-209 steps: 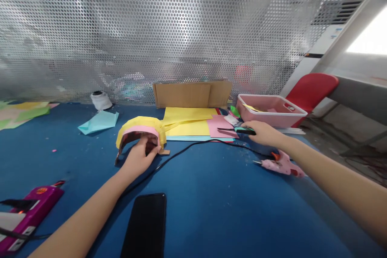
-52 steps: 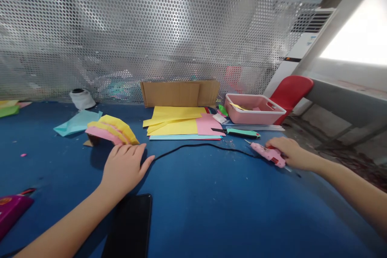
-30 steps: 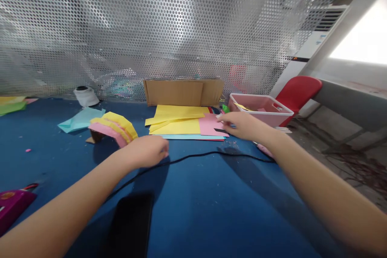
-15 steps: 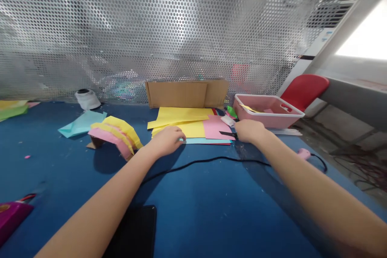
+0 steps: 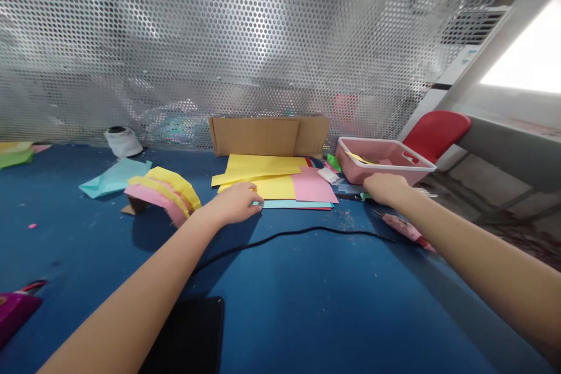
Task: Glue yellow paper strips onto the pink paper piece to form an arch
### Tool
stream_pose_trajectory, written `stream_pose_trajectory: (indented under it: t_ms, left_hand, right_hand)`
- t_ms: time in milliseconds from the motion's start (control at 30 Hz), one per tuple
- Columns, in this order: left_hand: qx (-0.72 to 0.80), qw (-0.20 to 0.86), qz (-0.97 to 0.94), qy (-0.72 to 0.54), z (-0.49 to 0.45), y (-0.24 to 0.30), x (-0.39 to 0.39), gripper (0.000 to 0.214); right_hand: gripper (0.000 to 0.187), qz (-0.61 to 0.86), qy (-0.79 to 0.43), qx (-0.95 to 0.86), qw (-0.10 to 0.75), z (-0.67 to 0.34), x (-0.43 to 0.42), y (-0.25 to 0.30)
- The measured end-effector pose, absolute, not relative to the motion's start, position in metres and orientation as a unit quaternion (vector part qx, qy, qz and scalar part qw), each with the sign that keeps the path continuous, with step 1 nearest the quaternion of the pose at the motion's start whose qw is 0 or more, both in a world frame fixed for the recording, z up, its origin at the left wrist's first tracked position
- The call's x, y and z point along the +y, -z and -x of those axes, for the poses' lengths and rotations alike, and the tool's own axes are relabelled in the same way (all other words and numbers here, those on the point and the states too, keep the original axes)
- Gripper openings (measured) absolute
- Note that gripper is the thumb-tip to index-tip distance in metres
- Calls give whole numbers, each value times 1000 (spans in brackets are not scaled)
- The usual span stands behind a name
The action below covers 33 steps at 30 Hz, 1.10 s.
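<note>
My left hand (image 5: pixel 236 203) rests, fingers bent down, on the near left corner of a flat stack of coloured paper (image 5: pixel 272 178), touching the yellow and light blue sheets. My right hand (image 5: pixel 385 188) is closed over a green-handled knife (image 5: pixel 350 190) that lies just right of the stack's pink sheet, in front of a pink basket (image 5: pixel 394 170). Only the knife's dark blade end and a bit of green show past my fingers. A pink glue gun (image 5: pixel 405 229) lies under my right forearm. Its black cord (image 5: pixel 284 236) runs left across the blue table (image 5: pixel 328 304).
A pink and yellow folded paper arch (image 5: pixel 164 190) stands left of my left hand, with light blue paper (image 5: pixel 111 178) and a white roll (image 5: pixel 123 141) behind. Cardboard (image 5: pixel 267 135) leans on the perforated metal panel (image 5: pixel 219 58). A black phone (image 5: pixel 188 336) lies near me; a magenta object (image 5: pixel 13 310) at left.
My right hand left the glue gun, reached to the knife by the paper stack and drew it right toward the basket. My left hand moved from the table up to the stack's corner.
</note>
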State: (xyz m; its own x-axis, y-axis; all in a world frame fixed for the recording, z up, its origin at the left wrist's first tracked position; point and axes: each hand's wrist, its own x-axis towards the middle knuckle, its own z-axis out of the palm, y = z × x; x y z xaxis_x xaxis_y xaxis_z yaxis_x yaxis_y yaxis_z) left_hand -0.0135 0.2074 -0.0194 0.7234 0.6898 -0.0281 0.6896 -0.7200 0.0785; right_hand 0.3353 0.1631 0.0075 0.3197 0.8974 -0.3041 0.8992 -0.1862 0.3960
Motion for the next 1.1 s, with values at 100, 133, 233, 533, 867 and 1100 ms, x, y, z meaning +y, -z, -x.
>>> stream_pose_trajectory:
  t_ms: [100,133,233,533,867,1100]
  left_hand:
    - [368,44,-929,9,13,17,207,29]
    - [365,45,-930,14,13,16,207,28]
    - [358,48,-932,25,13,13,206,27]
    - [380,31,-924,35,15,14,204,37]
    - [421,-51,-905,-37,16,13,205,42]
    - [405,-59,-910,-58,17,9,206,37]
  right_hand:
    - [35,-768,2,593,243,-333,163,-8]
    - [35,-766,-1,598,235,-332,163,-8]
    - [34,-754,-13,625,201,-323,166,-10]
    - [31,-571,25,818,74,-254,186,0]
    - [25,-461,-7,882,-96,-231,208,30]
    - [47,-413,12,899,-148,-241,207,44]
